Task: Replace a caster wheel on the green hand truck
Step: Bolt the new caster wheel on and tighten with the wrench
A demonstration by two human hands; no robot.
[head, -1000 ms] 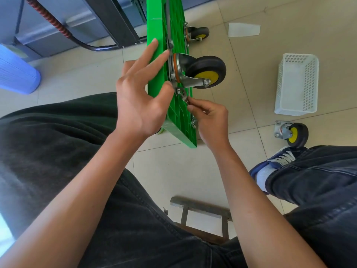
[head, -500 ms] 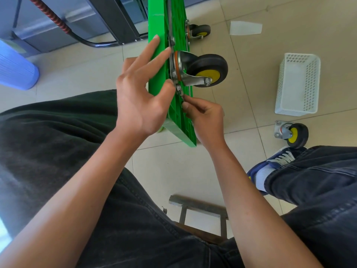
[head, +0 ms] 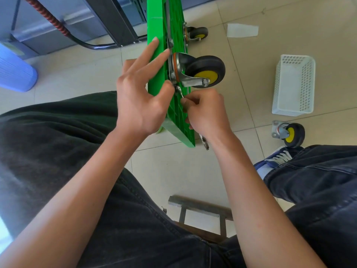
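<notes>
Head view: right hand (head: 207, 113) fingers (head: 190, 100) curl round a slim metal wrench (head: 179, 91) whose tip meets the caster wheel (head: 204, 71) mounting plate; its other end pokes out below the wrist. Left hand (head: 141, 99) presses spread fingers and thumb on the green hand truck (head: 154, 28) deck edge. The deck stands on edge, long axis running away from the person. The black, yellow-hubbed caster juts right from it. A spare caster (head: 288, 133) lies well right, near a white basket (head: 293, 85). No writing is readable.
</notes>
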